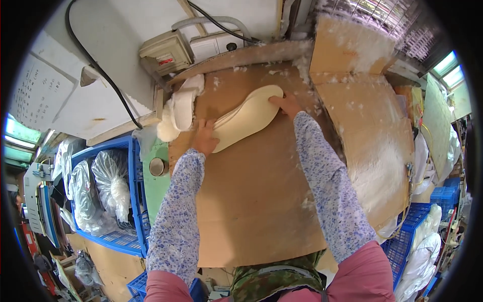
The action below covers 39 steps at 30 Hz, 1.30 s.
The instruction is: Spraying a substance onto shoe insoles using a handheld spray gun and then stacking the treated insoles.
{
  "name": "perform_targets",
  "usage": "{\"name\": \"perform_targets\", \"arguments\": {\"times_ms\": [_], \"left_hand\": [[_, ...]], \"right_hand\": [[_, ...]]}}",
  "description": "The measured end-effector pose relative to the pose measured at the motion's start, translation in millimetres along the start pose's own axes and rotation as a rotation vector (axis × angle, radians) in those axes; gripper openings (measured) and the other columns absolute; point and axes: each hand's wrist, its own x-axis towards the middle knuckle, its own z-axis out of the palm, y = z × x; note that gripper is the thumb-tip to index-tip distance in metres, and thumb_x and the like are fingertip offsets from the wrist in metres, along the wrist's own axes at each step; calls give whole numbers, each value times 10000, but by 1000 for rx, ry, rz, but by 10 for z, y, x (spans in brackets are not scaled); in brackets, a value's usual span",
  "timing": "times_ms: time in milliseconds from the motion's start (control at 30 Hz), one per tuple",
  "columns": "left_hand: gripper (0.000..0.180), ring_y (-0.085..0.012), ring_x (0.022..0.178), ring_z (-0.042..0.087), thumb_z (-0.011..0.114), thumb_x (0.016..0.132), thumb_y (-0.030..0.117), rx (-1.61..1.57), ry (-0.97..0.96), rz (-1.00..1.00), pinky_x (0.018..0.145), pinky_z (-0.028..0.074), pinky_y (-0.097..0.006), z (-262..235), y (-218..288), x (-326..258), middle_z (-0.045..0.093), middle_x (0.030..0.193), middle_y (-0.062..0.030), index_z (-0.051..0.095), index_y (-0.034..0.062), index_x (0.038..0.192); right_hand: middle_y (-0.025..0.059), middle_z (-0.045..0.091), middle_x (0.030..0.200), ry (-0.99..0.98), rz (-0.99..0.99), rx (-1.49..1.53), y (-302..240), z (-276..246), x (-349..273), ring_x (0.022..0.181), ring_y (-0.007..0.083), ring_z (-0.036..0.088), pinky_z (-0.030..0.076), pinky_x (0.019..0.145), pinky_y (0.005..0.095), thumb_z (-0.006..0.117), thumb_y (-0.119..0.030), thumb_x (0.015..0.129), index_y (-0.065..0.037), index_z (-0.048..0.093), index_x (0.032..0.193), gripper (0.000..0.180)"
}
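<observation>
In the head view, a cream, sole-shaped foam piece point(246, 118) lies flat on the cardboard-covered bench point(251, 201), well up toward its far edge. The left hand point(205, 138) clasps its near end and the right hand point(287, 104) presses flat on its far end, apparently steadying it. White stuffing point(173, 113) sits just beside it, and a blue crate point(132, 201) of bagged pieces stands left.

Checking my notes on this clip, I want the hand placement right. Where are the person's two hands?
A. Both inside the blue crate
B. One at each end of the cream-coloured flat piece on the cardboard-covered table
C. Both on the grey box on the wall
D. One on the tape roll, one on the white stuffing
B: the left hand rests at the near end of the cream-coloured flat piece and the right hand at its far end.
</observation>
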Motion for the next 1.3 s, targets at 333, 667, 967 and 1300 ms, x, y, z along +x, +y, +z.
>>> {"name": "perform_targets", "arguments": {"times_ms": [333, 667, 967, 1300], "left_hand": [[637, -301, 1148, 439, 486, 665, -149, -357, 188, -11, 962, 392, -344, -35, 552, -1668, 403, 1243, -141, 440, 74, 1260], [801, -184, 1075, 427, 524, 733, -133, -886, 323, -318, 942, 407, -281, 279, 590, -2422, 370, 1169, -70, 226, 99, 1440], [627, -227, 1116, 405, 579, 804, 0, -556, 247, -345, 852, 427, -278, 236, 802, -2448, 375, 1229, -98, 359, 94, 1384], [535, -366, 1227, 363, 596, 815, 94, 49, 308, -253, 955, 362, -434, 764, 1046, -2265, 412, 1316, -192, 433, 67, 1324]], "right_hand": [[78, 528, 1222, -302, 18, 800, -97, -182, -1469, 1113, 175, 495, 385, 952, 329, 543, -187, 843, -43, 434, 1297, 488], [24, 552, 1012, -78, -6, 557, 275, 202, -2566, 983, 129, 493, 387, 882, 272, 499, -222, 917, -62, 527, 1115, 257], [61, 608, 1011, 257, -92, 198, 306, 29, -2509, 946, 141, 551, 435, 837, 271, 630, -247, 838, -31, 596, 1070, 319], [82, 598, 647, 360, -202, -29, -131, -649, -2461, 613, 152, 554, 447, 600, 292, 576, -115, 868, -14, 641, 823, 128]]}}
